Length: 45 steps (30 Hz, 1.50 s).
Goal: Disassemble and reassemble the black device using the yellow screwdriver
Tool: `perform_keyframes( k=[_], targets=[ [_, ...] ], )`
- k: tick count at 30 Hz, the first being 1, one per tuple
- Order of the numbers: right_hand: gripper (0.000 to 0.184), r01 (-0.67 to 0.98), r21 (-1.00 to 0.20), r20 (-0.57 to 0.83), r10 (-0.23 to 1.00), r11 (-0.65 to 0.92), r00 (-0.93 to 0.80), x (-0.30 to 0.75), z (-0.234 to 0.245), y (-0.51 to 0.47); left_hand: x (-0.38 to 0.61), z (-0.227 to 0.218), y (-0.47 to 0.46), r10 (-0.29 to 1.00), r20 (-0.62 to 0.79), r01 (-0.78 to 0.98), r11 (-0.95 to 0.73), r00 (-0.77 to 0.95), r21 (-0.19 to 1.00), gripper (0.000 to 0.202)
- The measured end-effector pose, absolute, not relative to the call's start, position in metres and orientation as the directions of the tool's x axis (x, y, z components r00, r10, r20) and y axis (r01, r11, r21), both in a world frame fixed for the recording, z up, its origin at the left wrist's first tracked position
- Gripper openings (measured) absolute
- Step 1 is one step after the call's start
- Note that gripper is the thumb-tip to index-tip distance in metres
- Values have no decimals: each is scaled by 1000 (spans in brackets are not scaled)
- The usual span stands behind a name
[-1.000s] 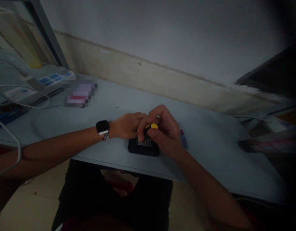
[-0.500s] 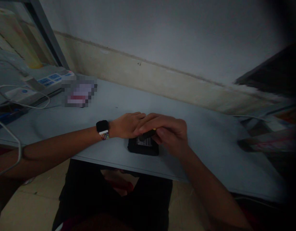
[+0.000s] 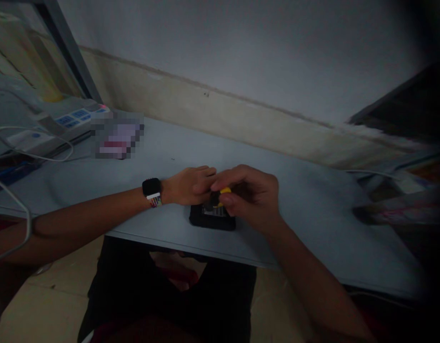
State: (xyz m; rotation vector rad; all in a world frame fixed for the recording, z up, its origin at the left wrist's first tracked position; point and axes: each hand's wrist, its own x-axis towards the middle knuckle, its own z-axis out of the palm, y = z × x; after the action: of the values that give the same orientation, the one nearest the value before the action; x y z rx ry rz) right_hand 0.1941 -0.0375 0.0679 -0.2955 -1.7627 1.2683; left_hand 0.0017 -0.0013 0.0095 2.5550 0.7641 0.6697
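Note:
On the table lies a flat black box [image 3: 212, 223] with a pale printed label on its upper face. My left hand [image 3: 191, 186], a watch on its wrist, rests against the box's far left side. Its fingers are curled and press on the box, though their tips are partly hidden. Over the box, my right hand [image 3: 257, 193] pinches a short black-and-yellow handled tool [image 3: 225, 190] between thumb and fingers. The tool's lower end is too dark to make out, and the hands hide part of the box.
A phone-like object, blurred out [image 3: 120, 138], lies at the back left beside a white power strip [image 3: 79, 116] with cables. A loose white cable [image 3: 29, 219] crosses the left forearm. At the right stands a blurred pink-and-grey item [image 3: 391, 212]. The wall [image 3: 220, 109] runs behind the table [image 3: 313, 228].
My right hand has shifted its fingers and opened its grip somewhat, so more of the tool's yellow part shows. My left hand and the box have stayed nearly in place.

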Motion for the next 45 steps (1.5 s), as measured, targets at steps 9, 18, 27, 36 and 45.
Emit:
perform_keyframes(
  k=[9,18,27,36,45],
  targets=[
    [19,-272,-850,518,622,451,-587,195,70,-36,1,10,-2,611,315,410,-752,726,516,24],
    [35,-322,-870,493,653,373,-575,187,70,-39,-1,27,-7,605,248,362,-703,756,612,12],
    [24,-331,-920,385,643,210,-662,199,62,-28,2,13,-4,622,301,344,-702,723,623,17],
    [41,-374,-884,462,640,279,-614,190,66,-33,-1,23,-5,609,284,311,-686,741,658,22],
    [29,-333,-892,451,593,304,-667,199,58,-28,-2,20,-5,601,294,338,-716,743,611,22]
  ],
)
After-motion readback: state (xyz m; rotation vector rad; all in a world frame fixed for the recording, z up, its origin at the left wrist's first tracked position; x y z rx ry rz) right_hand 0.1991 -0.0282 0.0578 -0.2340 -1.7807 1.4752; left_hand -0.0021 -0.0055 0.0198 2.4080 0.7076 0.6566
